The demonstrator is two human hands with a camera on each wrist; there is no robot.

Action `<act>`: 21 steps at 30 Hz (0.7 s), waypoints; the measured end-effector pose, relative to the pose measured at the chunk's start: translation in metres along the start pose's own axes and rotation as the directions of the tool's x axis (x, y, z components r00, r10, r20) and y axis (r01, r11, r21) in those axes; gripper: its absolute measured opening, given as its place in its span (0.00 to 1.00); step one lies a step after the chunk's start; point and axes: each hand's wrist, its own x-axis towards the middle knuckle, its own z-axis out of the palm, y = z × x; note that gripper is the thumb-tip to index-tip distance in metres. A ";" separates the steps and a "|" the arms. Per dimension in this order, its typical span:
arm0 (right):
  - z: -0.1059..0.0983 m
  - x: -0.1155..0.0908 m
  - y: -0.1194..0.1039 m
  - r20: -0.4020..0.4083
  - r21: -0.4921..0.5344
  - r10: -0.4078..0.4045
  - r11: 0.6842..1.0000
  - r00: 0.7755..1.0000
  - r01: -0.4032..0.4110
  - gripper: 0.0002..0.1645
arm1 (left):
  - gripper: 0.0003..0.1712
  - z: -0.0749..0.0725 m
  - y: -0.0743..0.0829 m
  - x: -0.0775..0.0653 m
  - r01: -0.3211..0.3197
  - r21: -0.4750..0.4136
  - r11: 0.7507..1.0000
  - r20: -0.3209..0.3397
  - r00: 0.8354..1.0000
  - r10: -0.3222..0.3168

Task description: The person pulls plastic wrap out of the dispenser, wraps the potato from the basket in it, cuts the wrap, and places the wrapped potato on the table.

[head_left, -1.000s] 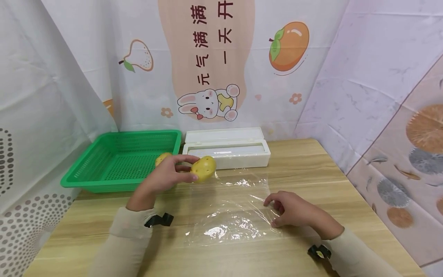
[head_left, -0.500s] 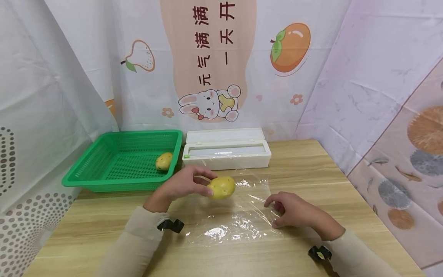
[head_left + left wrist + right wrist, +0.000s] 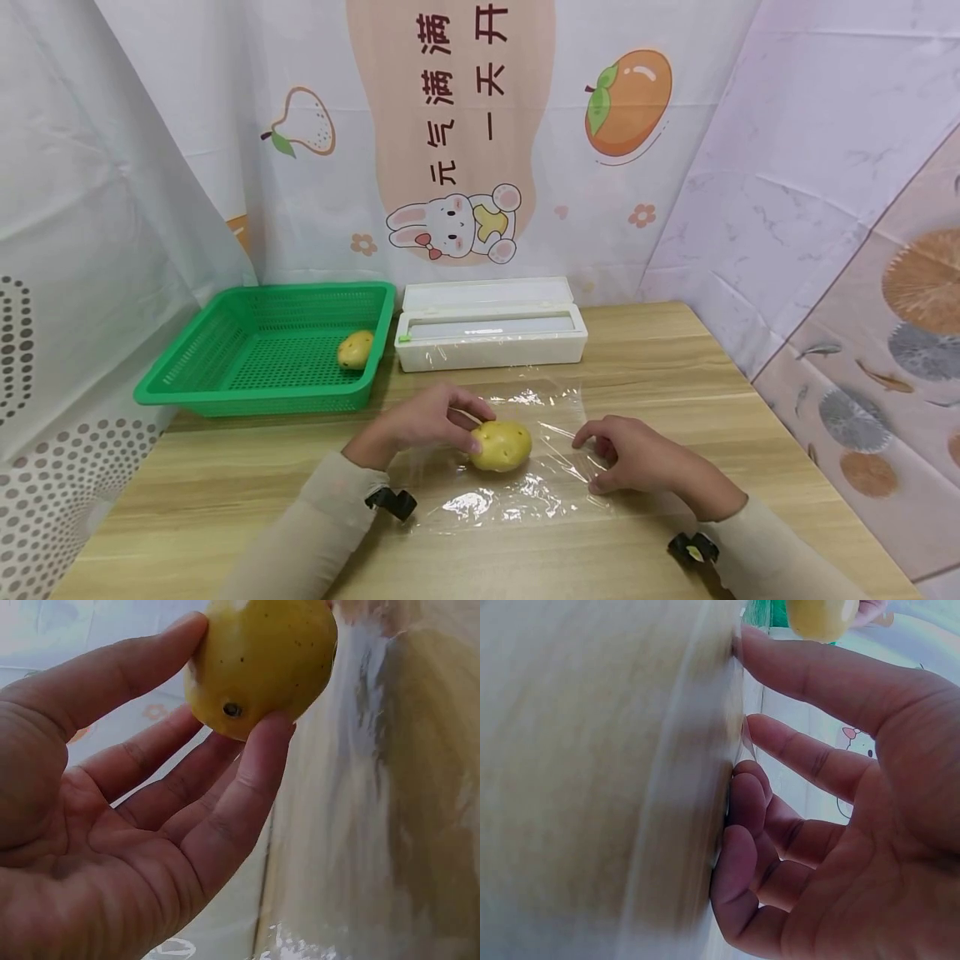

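Note:
A yellow potato (image 3: 502,445) with small dark spots is in my left hand (image 3: 435,425), low over a sheet of clear plastic wrap (image 3: 487,504) spread on the table. Thumb and fingertips grip one end of the potato (image 3: 262,660), as the left wrist view shows. My right hand (image 3: 637,458) rests at the wrap's right edge, thumb and index finger apart and touching it. In the right wrist view, the other fingers of that hand (image 3: 855,802) are bent against the tabletop. Whether the potato touches the wrap is hard to tell.
A green plastic basket (image 3: 255,396) stands at the back left with a second potato (image 3: 356,349) inside. Beside it sits a white wrap dispenser box (image 3: 491,354), lid raised, with a green slider at its left end. Patterned cloth (image 3: 300,208) hangs behind the wooden table (image 3: 645,350).
My left hand has carried the potato from beside the basket rightward, toward me and down over the wrap. The right hand has stayed at the wrap's edge.

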 end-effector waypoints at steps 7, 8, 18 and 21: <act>0.000 0.000 -0.001 0.002 -0.002 0.000 1.000 1.000 0.000 0.32 | 0.25 0.007 -0.007 0.005 0.022 0.029 0.999 0.002 1.000 -0.022; 0.000 0.000 -0.001 0.002 -0.004 0.000 1.000 1.000 0.000 0.32 | 0.25 0.007 -0.008 0.005 0.026 0.028 0.999 0.002 1.000 -0.026; 0.000 0.000 0.000 -0.009 -0.016 0.000 1.000 1.000 -0.001 0.32 | 0.24 0.007 -0.008 0.005 0.036 0.033 0.999 0.017 0.999 -0.037; 0.000 0.000 -0.001 -0.008 -0.014 0.006 1.000 1.000 -0.006 0.32 | 0.25 0.006 -0.007 0.005 0.012 0.058 0.998 0.031 0.999 -0.014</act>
